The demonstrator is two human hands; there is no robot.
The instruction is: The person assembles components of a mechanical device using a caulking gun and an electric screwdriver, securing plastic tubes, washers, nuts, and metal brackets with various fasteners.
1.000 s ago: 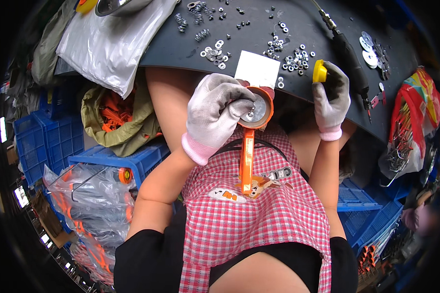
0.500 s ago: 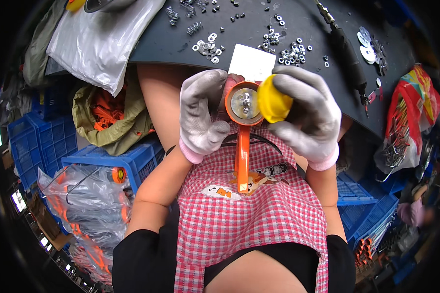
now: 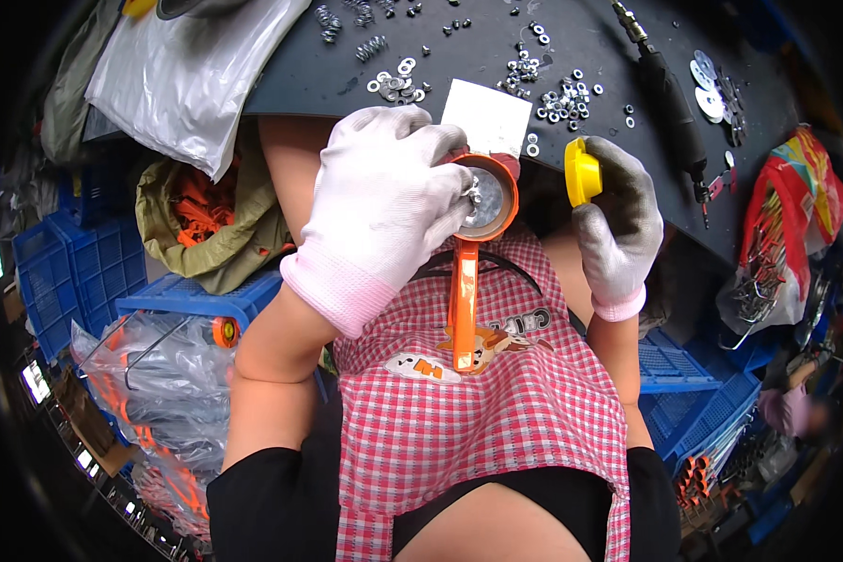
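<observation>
Left hand over the orange cup, fingertips bunched at the bolt in its middle; cannot tell if that grip has closed on it. Cup sits just off the bench's near edge, handle toward the wearer's apron. Right hand, beside it: grip part-closed, yellow cap pinched between thumb and fingers. White card at bench's near edge; nuts scattered beyond.

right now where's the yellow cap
In the head view, the yellow cap is right of centre, in the right hand, between the round orange housing and the black power tool.
</observation>
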